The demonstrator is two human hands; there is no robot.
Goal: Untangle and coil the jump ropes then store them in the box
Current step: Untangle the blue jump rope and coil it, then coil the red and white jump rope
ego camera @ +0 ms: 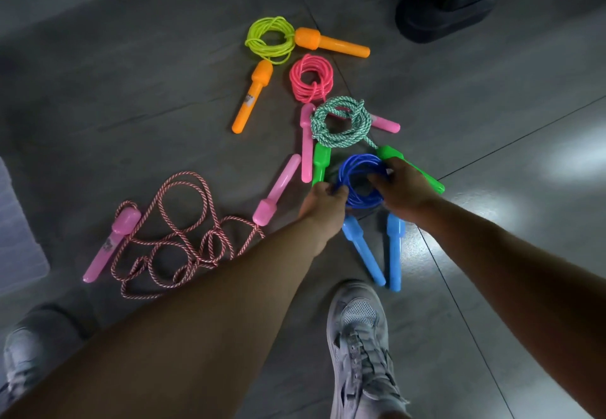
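Head view: the left hand [323, 202] pinches and the right hand [405, 189] grips the coiled blue jump rope [362, 201], apparently resting on the floor [131, 90], while the translucent box [16, 238] at the left edge hides its contents and the orange handle [252, 97] bears an unreadable sticker.

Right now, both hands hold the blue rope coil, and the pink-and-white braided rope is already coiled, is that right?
Not quite. The head view shows the left hand and right hand holding the blue rope coil, but the pink-and-white braided rope lies loose and tangled, not coiled.
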